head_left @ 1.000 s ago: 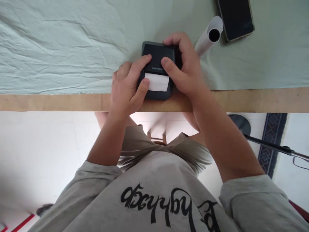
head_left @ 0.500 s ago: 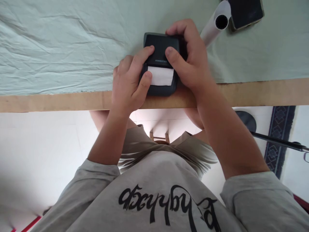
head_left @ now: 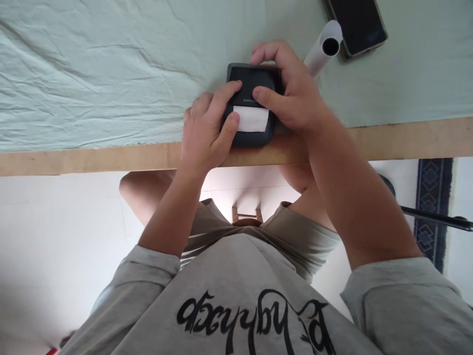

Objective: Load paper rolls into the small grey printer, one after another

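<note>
A small dark label printer (head_left: 240, 140) lies near the table's front edge, with a strip of white label paper (head_left: 253, 119) coming out across its lower half. My left hand (head_left: 209, 125) is closed around its left side, index finger on the black lid and thumb over the paper's left end. On the right side, my right hand (head_left: 290, 88) grips the printer, thumb on the lid and fingers curled over the far right corner. A roll of white paper (head_left: 314, 61) with a dark hollow core lies just beyond my right hand.
A black smartphone (head_left: 356, 27) lies behind the roll at the back right. Pale green cloth (head_left: 111, 74) covers the table, wrinkled on the left. The bare wooden edge (head_left: 92, 157) runs along the front. Below are a small stool (head_left: 247, 222) and a dark patterned strip (head_left: 432, 207).
The view has shifted slightly, so the printer and both hands appear a little lower and the roll and phone further left. Both hands keep their hold on the printer.
</note>
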Motion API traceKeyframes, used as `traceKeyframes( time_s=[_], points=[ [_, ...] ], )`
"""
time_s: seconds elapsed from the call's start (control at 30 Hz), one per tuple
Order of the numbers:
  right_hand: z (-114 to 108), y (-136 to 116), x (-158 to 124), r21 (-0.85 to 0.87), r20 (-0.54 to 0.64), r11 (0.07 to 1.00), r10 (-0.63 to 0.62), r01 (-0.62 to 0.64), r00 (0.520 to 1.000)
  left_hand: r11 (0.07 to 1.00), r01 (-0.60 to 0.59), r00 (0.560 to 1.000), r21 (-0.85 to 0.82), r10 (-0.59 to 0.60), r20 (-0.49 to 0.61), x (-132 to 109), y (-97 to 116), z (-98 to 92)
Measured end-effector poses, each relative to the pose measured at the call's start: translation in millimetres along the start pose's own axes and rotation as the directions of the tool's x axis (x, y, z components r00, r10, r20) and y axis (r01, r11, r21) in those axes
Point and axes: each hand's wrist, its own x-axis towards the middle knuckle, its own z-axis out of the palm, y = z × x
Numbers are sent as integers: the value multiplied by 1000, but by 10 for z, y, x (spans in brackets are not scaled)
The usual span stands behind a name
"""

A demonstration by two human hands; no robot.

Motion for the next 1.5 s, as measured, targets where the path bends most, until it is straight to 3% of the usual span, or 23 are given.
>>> traceKeyframes(
  time_s=[0.07,0.13,0.33,0.5,0.7,0.9,1.17,1.3,1.5],
  points=[
    [-27,37,25,-7,2,993,-115,115,993,1000,-7,1000,4,7,-7,-2,12,-6],
    [-37,80,42,-23,12,990,-142,142,990,1000,-4,1000,15,4,0,-3,29,-16],
    [14,160,48,-6,-30,991,-134,133,991,998,33,999,52,-35,37,8,52,-31],
    [75,139,2,-14,-112,998,-55,54,992,996,80,995,45,-83,61,-4,90,-54],
    [153,75,-57,-86,-259,996,-41,19,965,995,89,995,-42,-86,53,3,161,-98],
    [193,41,-51,-60,-337,998,-38,18,941,991,133,990,1,-133,49,44,82,-51],
    [190,6,-79,-57,-327,997,-60,44,943,994,109,989,-31,-105,105,-26,59,-100],
    [196,-72,-82,-69,-338,997,-1,-24,941,993,111,987,36,-114,111,-60,77,-122],
    [191,-107,-80,-59,-323,997,36,-58,946,986,16,984,168,-46,173,-55,91,-145]
  ],
)
